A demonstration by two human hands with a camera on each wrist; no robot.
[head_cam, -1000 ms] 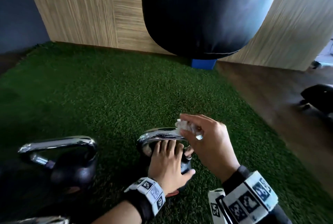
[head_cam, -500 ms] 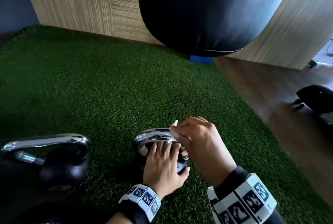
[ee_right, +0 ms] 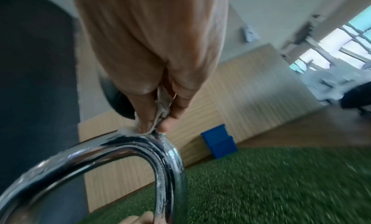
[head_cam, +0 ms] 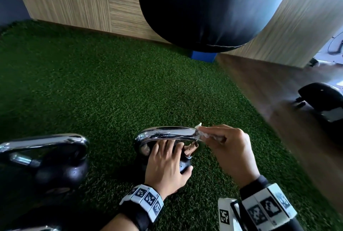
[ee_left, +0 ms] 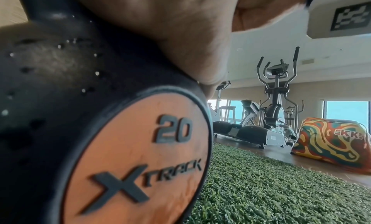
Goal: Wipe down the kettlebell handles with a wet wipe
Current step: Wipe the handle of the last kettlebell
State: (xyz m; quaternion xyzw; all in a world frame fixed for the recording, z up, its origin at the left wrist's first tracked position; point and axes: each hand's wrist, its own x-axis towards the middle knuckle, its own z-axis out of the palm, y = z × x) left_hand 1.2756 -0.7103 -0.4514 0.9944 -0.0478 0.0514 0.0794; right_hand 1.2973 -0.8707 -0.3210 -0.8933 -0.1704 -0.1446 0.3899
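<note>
A black kettlebell (head_cam: 182,165) with a chrome handle (head_cam: 167,132) stands on green turf; its orange "20" face (ee_left: 130,156) fills the left wrist view. My left hand (head_cam: 165,164) lies flat on top of the ball under the handle, fingers straight, thumb on the side. My right hand (head_cam: 228,147) pinches a crumpled white wet wipe (head_cam: 201,134) against the right bend of the handle (ee_right: 160,141). In the right wrist view the wipe (ee_right: 160,109) sits between thumb and fingers, touching the chrome. A second kettlebell (head_cam: 55,165) with chrome handle stands to the left.
A black punching bag (head_cam: 204,8) hangs just ahead above the turf (head_cam: 111,91). A blue box (head_cam: 202,57) sits at the wooden wall. Wood floor and a dark machine base (head_cam: 323,99) lie to the right. An elliptical trainer (ee_left: 275,109) and a colourful bag (ee_left: 331,143) stand further right.
My right hand with the wipe has dropped from above the handle onto its right bend. The left hand has stayed on the ball. The head view has shifted slightly.
</note>
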